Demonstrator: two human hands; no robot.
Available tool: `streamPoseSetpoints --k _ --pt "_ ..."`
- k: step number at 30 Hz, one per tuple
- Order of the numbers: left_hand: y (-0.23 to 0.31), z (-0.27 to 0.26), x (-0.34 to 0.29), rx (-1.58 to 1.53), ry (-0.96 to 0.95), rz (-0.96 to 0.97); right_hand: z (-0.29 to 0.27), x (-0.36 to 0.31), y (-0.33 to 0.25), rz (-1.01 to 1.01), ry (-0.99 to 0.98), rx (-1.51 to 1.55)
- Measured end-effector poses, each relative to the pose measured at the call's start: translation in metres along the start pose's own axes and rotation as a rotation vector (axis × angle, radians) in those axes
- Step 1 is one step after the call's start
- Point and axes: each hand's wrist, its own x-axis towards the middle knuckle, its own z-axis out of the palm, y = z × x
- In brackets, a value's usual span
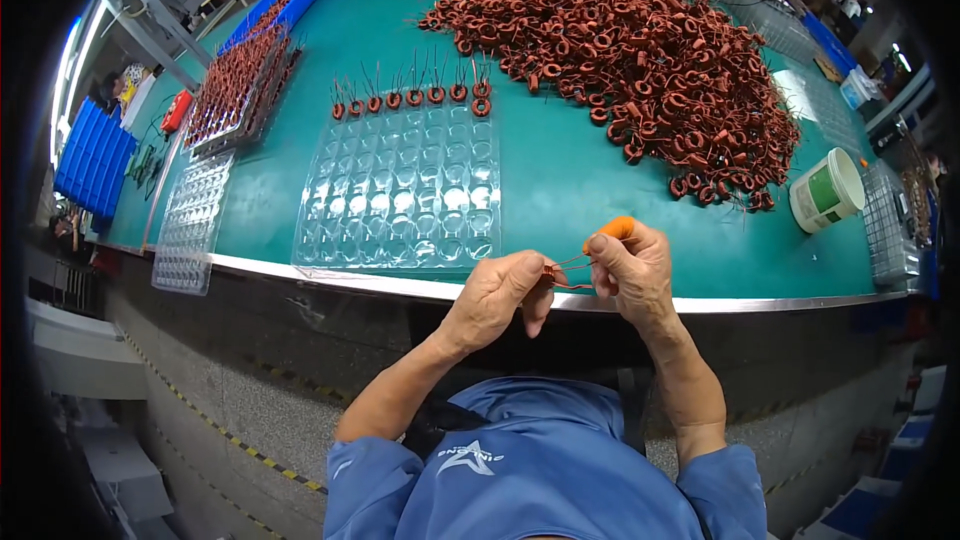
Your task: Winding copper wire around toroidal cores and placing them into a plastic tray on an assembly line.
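At the near edge of the table, my left hand (492,302) is closed in a pinch on a small copper-wound ring coil (549,274), mostly hidden by the fingers. Thin wire leads (575,264) stretch from it toward my right hand (641,278), whose fingers are pinched on them. An orange finger cot (619,228) covers one right fingertip. Left of my hands lies a clear plastic blister tray (398,202) with rows of round pockets. Several ring coils (414,97) stand along its far row, leads upward, and one more sits below at the right end.
A large heap of ring coils (640,60) covers the far right. At the left are stacked filled trays (238,90), a clear tray (190,215) overhanging the edge, and a blue bin (300,2). A white-green bucket (826,190) stands tilted at the right.
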Motion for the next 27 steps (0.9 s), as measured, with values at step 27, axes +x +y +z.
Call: streamPoseSetpoints --k 27 --pt "0.0 0.013 0.004 0.56 0.46 0.212 0.025 -0.011 0.016 0.054 0.006 -0.05"
